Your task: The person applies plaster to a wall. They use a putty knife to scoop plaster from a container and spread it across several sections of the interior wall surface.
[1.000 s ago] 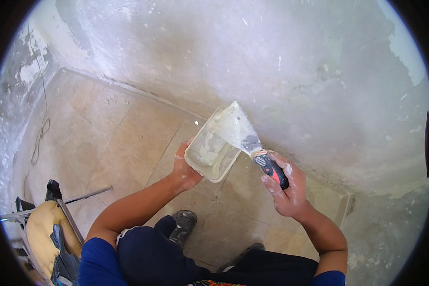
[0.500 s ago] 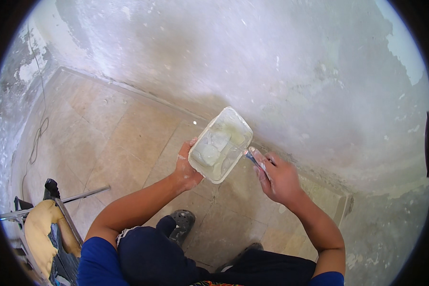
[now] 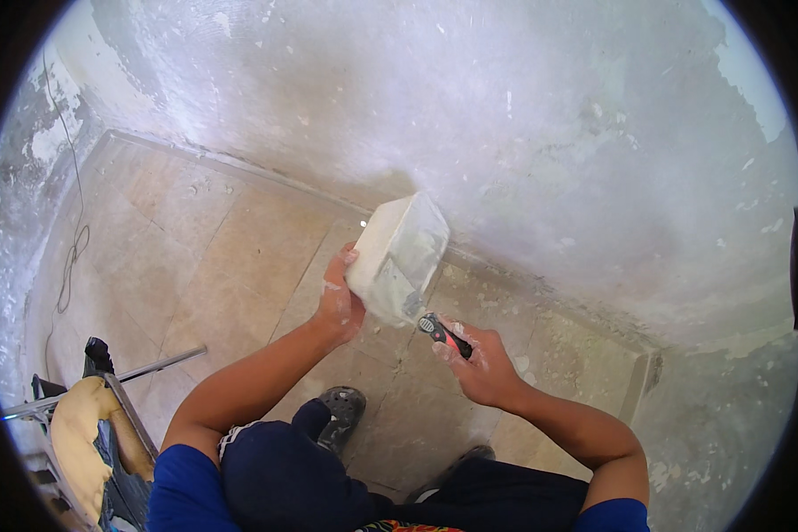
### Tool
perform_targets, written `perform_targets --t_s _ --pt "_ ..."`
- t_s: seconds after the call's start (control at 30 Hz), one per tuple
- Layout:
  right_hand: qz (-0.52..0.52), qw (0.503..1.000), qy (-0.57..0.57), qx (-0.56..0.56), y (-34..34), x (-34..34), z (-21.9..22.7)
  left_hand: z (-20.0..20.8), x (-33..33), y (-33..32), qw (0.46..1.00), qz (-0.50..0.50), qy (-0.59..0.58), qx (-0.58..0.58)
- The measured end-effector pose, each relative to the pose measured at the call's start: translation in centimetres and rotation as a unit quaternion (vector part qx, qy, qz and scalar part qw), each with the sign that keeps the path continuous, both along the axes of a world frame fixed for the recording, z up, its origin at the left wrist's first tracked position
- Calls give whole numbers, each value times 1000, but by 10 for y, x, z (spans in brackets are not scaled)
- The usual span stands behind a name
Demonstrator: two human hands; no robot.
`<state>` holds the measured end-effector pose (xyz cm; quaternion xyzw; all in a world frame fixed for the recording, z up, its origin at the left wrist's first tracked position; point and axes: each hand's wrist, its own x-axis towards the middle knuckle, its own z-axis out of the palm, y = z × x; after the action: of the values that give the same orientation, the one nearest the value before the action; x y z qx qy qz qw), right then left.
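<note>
My left hand (image 3: 339,300) is closed round the outer side of a whitish plastic tub (image 3: 383,236) smeared with pale paste. The tub is tipped well over, its open side facing right toward my other hand. In my right hand (image 3: 489,365) is a putty knife (image 3: 445,335) with a black and red handle, gripped with the fingers wrapped round it. Its head end lies at the tub's lower right rim; the blade is hard to make out against the paste. White smears mark the fingers of both hands.
A patchy plastered wall (image 3: 541,160) rises ahead, meeting the tiled floor (image 3: 248,257) along a rough edge. At lower left stands a worn chair (image 3: 84,426) with torn yellow padding and a metal bar. A thin cable (image 3: 73,253) lies at far left. My shoe (image 3: 341,417) is below.
The tub has tilted from facing up to facing right. My right hand with the putty knife has come down and left, to the tub's lower rim, and the handle now shows more fully.
</note>
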<state>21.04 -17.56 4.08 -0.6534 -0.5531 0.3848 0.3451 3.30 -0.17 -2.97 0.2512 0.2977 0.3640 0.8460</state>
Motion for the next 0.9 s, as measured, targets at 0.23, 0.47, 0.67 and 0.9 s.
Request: perform_targets --t_s 0.23,0.47,0.67,0.9 --pt "-101 911 352 -190 12 7 15 6 0 2 996 -41 -46 -57" --pt "18 867 459 -191 2 28 13 4 -2 4 983 -91 -106 -116" --pt "95 990 -49 94 1 39 27 12 1 -1 971 -132 -125 -157" --pt "126 903 -324 250 6 42 38 3 -1 -1 961 -136 -138 -198"
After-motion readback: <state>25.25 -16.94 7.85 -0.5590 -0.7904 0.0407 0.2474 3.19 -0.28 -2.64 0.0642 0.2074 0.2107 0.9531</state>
